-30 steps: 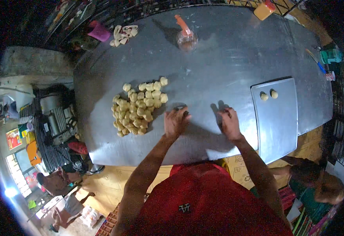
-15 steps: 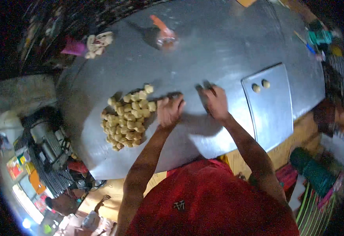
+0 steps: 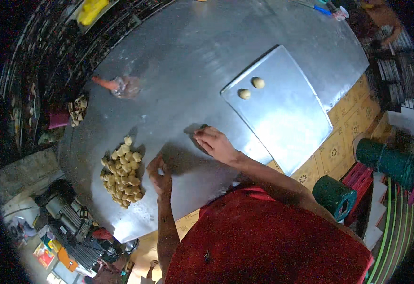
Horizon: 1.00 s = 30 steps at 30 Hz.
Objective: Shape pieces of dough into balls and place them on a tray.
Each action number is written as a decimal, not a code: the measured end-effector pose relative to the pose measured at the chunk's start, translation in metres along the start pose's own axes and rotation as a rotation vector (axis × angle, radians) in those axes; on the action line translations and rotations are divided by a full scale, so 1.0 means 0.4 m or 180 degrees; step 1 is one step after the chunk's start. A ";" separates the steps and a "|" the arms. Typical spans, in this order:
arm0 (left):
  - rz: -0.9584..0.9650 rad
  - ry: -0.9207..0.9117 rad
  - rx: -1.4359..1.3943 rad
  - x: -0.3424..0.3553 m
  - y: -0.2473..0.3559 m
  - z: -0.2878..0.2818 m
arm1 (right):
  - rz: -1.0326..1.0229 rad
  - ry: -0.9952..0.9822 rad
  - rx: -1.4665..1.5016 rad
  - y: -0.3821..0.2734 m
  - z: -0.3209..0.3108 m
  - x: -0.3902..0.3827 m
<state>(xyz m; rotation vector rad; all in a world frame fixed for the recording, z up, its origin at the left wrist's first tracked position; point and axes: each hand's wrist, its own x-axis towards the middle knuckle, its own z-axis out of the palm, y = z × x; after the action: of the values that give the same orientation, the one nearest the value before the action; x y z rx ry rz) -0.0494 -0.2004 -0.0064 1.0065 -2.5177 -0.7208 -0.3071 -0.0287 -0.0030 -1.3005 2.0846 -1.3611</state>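
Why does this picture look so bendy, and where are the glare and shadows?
In the head view, the fisheye lens bows the edges of the table; in that same view, white glare washes out part of the shiny tray, and a dark shadow lies between the left hand and right hand.

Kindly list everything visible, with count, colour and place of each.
Table: one, grey, centre
Tray: one, silver, table's right
Dough balls: two, pale, on tray's far end
Dough lumps: many, pale yellow, heaped on table's left
Orange item: one, orange, beyond lumps
Pink container: one, pink, table's left edge
Cream pieces: several, cream, beside pink container
Green cylinders: two, green, lower right
Floor: one, yellow, right and bottom
Background clutter: uncounted, mixed, around table
Shirt: one, red, bottom
Left hand: one, bare, beside lumps
Right hand: one, bare, nearer tray
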 end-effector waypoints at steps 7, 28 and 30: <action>-0.0373 -0.0649 -0.1325 0.316 0.540 0.254 | 0.0617 0.0724 -0.0001 0.134 -0.457 0.044; -0.0340 -0.0485 -0.0942 -0.058 0.460 0.219 | -0.0406 -0.0492 -0.0313 0.015 -0.237 -0.075; -0.0564 -0.0070 -0.0879 -0.081 0.338 0.135 | -0.0468 -0.0530 -0.0409 0.001 -0.107 -0.055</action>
<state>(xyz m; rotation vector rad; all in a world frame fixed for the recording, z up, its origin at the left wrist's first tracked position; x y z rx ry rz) -0.1257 -0.0754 0.0224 1.1328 -2.2831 -1.1013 -0.3245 0.0131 0.0133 -1.5902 2.0257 -1.1462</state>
